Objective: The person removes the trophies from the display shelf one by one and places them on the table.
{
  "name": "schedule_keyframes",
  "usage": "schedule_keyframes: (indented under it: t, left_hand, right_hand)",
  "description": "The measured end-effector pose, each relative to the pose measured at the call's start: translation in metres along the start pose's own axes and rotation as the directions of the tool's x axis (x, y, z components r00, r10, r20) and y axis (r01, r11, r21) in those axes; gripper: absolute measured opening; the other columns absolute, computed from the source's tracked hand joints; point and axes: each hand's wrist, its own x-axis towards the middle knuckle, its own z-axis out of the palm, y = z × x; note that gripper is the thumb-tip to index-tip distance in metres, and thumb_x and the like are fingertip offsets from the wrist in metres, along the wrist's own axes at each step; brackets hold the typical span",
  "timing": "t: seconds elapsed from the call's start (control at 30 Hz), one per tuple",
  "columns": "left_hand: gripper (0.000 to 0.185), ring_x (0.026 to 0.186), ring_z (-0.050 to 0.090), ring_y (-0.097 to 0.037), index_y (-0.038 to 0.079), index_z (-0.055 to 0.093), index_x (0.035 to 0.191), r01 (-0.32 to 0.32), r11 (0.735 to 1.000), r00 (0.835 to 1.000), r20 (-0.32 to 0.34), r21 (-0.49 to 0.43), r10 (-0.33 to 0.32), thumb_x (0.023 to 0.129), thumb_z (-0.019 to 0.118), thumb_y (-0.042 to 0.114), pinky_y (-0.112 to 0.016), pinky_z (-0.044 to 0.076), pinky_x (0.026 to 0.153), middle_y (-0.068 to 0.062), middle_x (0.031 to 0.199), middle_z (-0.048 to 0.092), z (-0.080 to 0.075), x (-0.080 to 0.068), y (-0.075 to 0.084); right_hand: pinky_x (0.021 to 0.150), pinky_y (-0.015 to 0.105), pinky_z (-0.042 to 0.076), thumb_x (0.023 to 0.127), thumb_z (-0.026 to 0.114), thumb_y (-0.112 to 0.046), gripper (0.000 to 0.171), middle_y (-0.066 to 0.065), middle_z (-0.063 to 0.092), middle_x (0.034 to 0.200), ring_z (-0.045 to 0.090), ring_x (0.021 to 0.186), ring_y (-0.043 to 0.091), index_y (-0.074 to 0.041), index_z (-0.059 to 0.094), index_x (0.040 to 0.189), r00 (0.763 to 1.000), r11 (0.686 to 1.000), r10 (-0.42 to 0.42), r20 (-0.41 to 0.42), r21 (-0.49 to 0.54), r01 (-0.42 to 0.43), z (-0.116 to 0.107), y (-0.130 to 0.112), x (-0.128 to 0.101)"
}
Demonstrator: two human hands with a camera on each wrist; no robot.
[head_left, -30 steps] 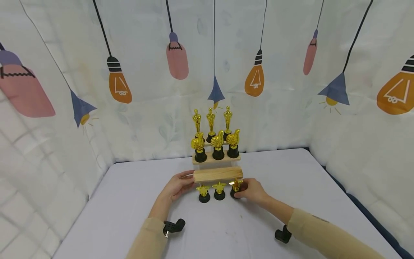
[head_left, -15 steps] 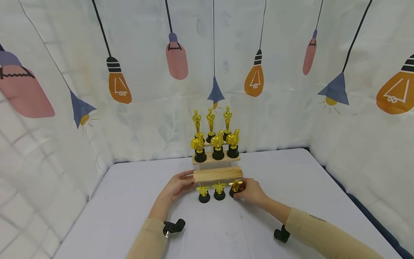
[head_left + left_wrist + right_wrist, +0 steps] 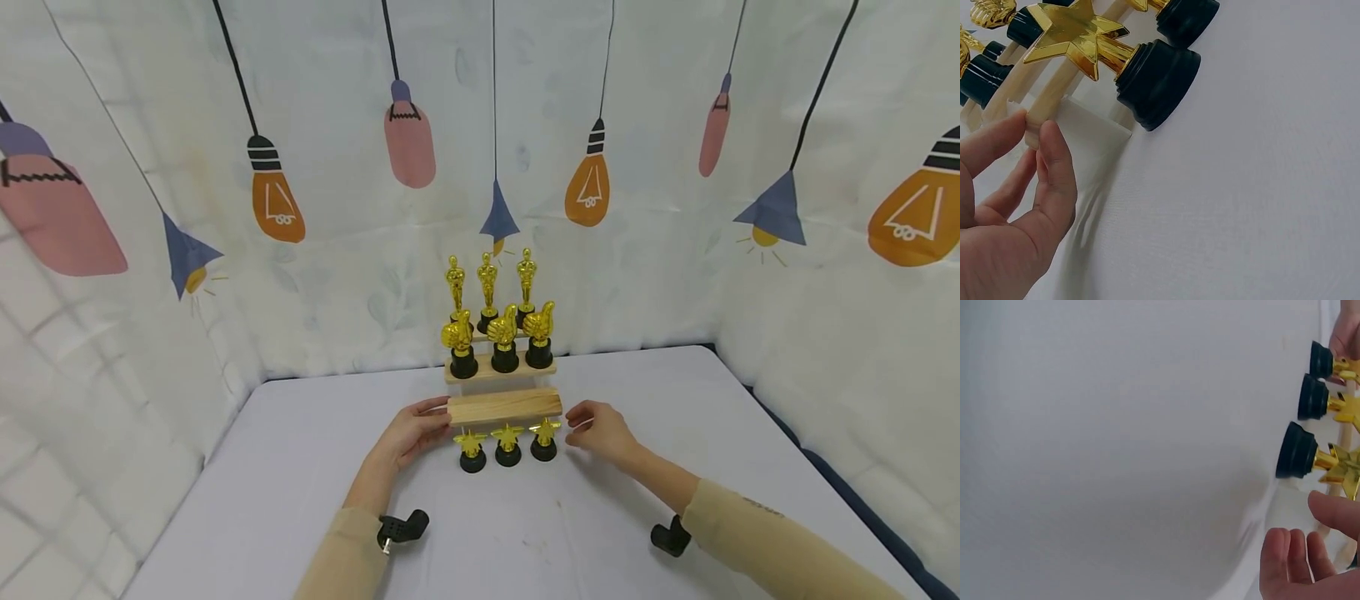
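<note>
Star trophy (image 3: 544, 439) beside my loosely spread right hand (image 3: 604, 433).
Light, top-heavy, slick plastic; I'd pinch its black base; left hand (image 3: 417, 432) steadies the wooden stand (image 3: 504, 407).

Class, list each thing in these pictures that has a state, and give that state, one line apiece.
Left hand: fingers touch the left end of the wooden stand.
Right hand: open, holding nothing, beside the right star trophy.
Star trophies: three, upright on the table.
Thumbs-up trophies: three, upright on the stand.
Figure trophies: three, upright behind.
</note>
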Motion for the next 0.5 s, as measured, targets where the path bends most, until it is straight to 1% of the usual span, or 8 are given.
schedule_keyframes:
  t: [0.1,0.23,0.5]
  left_hand:
    - [0.053,0.103,0.068,-0.021,-0.005,0.05,0.146,-0.002,1.0,1.0,0.003,0.006,0.002,0.096,0.069,0.001,-0.032,0.058,0.089,-0.021,0.13,0.062,0.0,-0.001,0.0]
    - [0.053,0.102,0.068,-0.021,-0.006,0.05,0.146,-0.003,1.0,1.0,0.006,0.007,0.003,0.097,0.069,0.003,-0.032,0.058,0.088,-0.022,0.131,0.062,0.0,-0.001,0.0]
    - [0.055,0.104,0.067,-0.021,-0.005,0.049,0.147,0.003,1.0,1.0,-0.011,0.018,-0.003,0.097,0.07,0.004,-0.034,0.058,0.091,-0.023,0.134,0.059,0.003,0.0,0.0]
  right_hand:
    - [0.076,0.035,0.058,0.079,0.08,0.003,0.031,0.015,0.07,0.102,0.068,0.091,0.025,0.004,0.068,0.108,1.0,1.0,-0.003,-0.016,0.007,0.003,-0.004,-0.002,0.002]
    - [0.077,0.035,0.058,0.082,0.079,0.002,0.031,0.016,0.07,0.104,0.068,0.094,0.028,0.004,0.068,0.11,0.999,1.0,-0.01,-0.049,0.02,0.011,-0.009,-0.008,0.009]
    - [0.086,0.04,0.058,0.091,0.075,-0.003,0.033,0.02,0.067,0.116,0.066,0.105,0.032,0.005,0.064,0.121,0.996,0.997,-0.034,-0.08,0.067,0.039,-0.021,-0.024,0.029]
